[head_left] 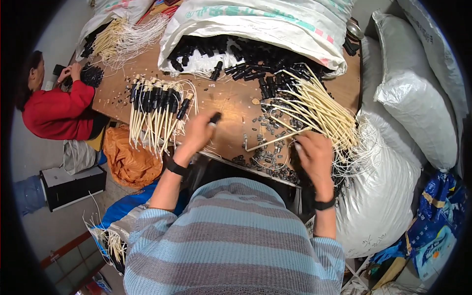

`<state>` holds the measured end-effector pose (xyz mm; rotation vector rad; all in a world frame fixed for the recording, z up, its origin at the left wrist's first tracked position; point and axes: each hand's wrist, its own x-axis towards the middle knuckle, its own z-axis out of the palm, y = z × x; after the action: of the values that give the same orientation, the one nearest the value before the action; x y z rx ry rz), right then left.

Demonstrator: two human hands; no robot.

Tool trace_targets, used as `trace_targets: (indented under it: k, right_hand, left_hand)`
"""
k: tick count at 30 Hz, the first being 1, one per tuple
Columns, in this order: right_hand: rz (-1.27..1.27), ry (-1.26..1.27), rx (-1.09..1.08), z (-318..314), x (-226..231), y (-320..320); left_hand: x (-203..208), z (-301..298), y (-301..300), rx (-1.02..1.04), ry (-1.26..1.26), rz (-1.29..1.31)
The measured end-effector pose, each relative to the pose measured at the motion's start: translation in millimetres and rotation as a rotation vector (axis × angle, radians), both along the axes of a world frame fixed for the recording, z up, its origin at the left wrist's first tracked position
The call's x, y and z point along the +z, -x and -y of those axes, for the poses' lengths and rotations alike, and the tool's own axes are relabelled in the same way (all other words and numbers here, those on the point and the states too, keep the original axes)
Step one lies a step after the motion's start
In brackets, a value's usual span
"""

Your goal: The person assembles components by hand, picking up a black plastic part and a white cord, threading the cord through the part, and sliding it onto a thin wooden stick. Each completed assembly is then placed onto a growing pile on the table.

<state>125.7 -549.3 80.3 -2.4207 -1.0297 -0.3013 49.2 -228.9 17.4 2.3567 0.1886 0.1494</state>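
Note:
My left hand is closed round a short black plastic socket above the wooden table. In my right hand the fingers pinch a thin cream tube, which slants out leftward over small grey metal-looking pieces scattered near the table's front edge. A thick bundle of similar cream tubes, with loose white wires at the near end, lies just beyond my right hand. To the left of my left hand, several cream tubes fitted with black sockets lie in a row, their wires hanging over the edge.
A large white woven sack spills black sockets across the table's far side. Stuffed white sacks crowd the right. At the far left a person in red works at the table. An orange sack sits below the left edge.

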Motion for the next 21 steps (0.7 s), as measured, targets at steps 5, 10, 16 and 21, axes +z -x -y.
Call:
trace_targets:
  k: [5, 10, 16, 21]
  right_hand:
    - [0.116, 0.273, -0.035, -17, -42, -26]
    - [-0.07, 0.287, -0.137, 19, -23, -30]
    - [-0.424, -0.112, -0.354, 37, -23, -8]
    - [-0.7, -0.414, -0.288, 13, -26, 9]
  left_hand:
    - [16, 61, -16, -0.528, 0.239, 0.069]
    - [0, 96, -41, -0.72, 0.312, 0.165]
    - [-26, 83, -59, -0.611, -0.016, 0.391]
    - [-5, 42, -53, -0.303, 0.207, 0.197]
